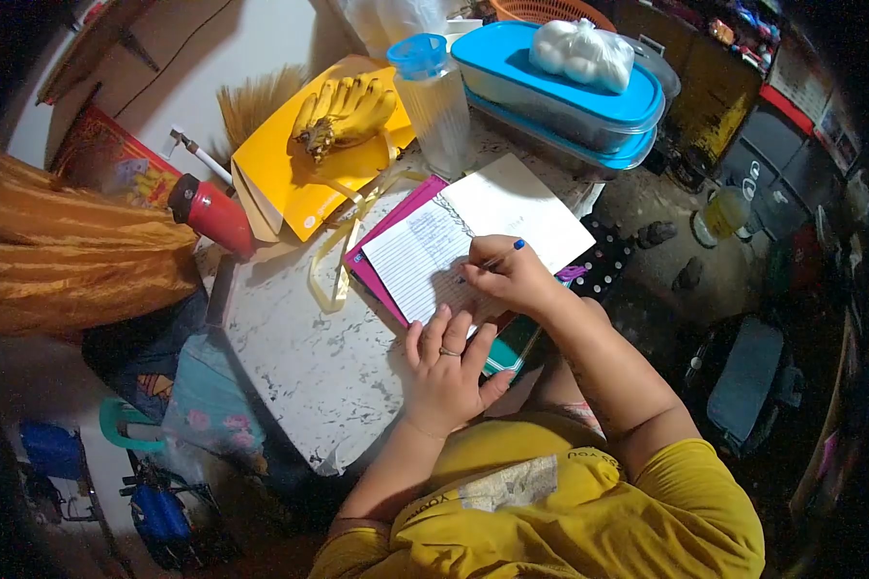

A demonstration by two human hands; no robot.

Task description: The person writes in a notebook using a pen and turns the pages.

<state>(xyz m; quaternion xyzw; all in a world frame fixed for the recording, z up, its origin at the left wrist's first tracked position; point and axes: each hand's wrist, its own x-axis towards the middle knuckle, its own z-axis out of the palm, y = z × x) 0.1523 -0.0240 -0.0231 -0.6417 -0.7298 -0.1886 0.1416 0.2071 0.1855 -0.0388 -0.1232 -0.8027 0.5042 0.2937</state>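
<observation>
My right hand (514,278) is closed round a pen (504,254) with a blue end, its tip hidden by my fingers over the ruled page. Below it, my left hand (451,381) lies flat with spread fingers on the notebook's lower edge; a ring shows on one finger. The open spiral notebook (396,253) has handwriting on the upper part of its left page, while its right page looks mostly blank. Under the notebook, a magenta folder or cover (365,275) sticks out on the left. Something green (504,357) shows beneath its lower edge.
The marbled table (299,386) holds bananas (348,114) on a yellow envelope (290,159), a ribbon (330,275), a red tumbler (217,220) and a blue-lidded pitcher (434,111). Blue-lidded containers (550,96) carry a white plastic bag (581,56). An orange curtain (77,251) hangs left.
</observation>
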